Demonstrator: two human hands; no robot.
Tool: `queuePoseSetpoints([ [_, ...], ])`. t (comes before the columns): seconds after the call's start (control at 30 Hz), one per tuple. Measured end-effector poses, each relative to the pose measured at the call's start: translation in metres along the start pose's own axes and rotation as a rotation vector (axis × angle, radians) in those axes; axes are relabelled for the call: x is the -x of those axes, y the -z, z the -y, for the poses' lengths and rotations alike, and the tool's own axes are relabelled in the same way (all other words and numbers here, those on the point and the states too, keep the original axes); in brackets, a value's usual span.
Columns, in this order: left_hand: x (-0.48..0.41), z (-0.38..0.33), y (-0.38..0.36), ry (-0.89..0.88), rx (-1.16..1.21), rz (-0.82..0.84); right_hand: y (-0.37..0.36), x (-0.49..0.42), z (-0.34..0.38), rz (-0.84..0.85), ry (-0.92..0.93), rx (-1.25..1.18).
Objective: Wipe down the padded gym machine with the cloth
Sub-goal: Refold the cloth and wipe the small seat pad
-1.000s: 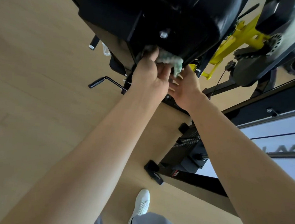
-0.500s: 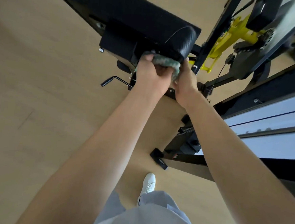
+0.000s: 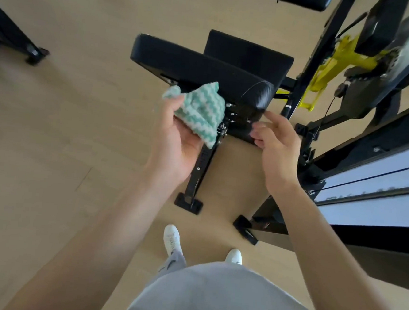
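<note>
green-and-white, in zigzag stripes, the cloth (image 3: 199, 110) sits bunched in your left hand (image 3: 175, 138), seen from the head camera looking down past your arms. your thumb presses across its upper left edge and the fingers curl underneath, so the cloth is pinched between thumb and palm, with a loose corner hanging down toward the metal bracket (image 3: 225, 129) under the pad. the cloth is held just in front of the near lower edge of the black padded seat (image 3: 205, 64); whether it touches the pad you cannot tell from here. your right hand (image 3: 279, 148) is empty, its fingers loosely curled and slightly apart, the fingertips (image 3: 258, 128) just beside the rounded near end of the pad, close to the black frame below it. a second black pad (image 3: 248, 53) rises behind the first. to the right stands the machine's black upright (image 3: 311, 65) with a yellow lever part (image 3: 328, 66) beside it. the seat's support leg (image 3: 202, 169) runs down to a foot plate on the pale wood floor (image 3: 52, 143). at the bottom you see your grey trousers (image 3: 211, 297) and two white shoes (image 3: 172, 240).
</note>
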State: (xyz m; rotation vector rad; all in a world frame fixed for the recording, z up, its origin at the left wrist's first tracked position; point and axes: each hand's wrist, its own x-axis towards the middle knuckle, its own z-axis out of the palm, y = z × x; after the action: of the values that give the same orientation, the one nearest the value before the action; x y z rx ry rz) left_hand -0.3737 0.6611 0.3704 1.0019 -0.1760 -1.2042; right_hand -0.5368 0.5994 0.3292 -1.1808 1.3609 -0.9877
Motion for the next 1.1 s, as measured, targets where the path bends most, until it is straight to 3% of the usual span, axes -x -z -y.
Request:
queuePoseSetpoints([
  [0.07,0.000,-0.017,-0.001,-0.201,-0.140,-0.066,-0.002,0.003,0.014,-0.078,0.119,0.081],
  [0.17,-0.020,-0.035,-0.006,-0.568,-0.547,-0.232,-0.013,-0.004,0.031,-0.096,0.217,0.161],
  [0.3,-0.072,-0.022,-0.005,-0.632,-1.241,-0.022,-0.030,-0.017,0.031,-0.122,0.182,0.207],
  [0.37,-0.084,0.000,-0.012,-0.690,-1.472,0.029,-0.030,-0.017,0.027,-0.164,0.175,0.166],
  [0.5,-0.074,0.037,-0.033,-0.962,-1.541,0.198,-0.015,-0.014,0.025,-0.265,0.146,0.063],
  [0.63,-0.067,0.059,-0.043,-1.150,-1.681,0.480,-0.004,-0.012,0.022,-0.360,0.137,-0.010],
  [0.7,-0.066,0.065,-0.043,-1.213,-1.667,0.667,-0.006,-0.011,0.024,-0.389,0.121,-0.038],
  [0.77,-0.060,0.062,-0.037,-1.170,-1.571,0.799,-0.010,-0.007,0.027,-0.396,0.132,-0.080],
  [0.93,-0.045,0.018,-0.024,-0.986,-1.303,0.617,-0.024,0.011,0.035,-0.284,0.331,-0.072],
  [1.1,-0.085,-0.060,-0.015,-0.821,-1.305,0.380,-0.051,0.016,0.057,-0.354,0.501,0.143],
])
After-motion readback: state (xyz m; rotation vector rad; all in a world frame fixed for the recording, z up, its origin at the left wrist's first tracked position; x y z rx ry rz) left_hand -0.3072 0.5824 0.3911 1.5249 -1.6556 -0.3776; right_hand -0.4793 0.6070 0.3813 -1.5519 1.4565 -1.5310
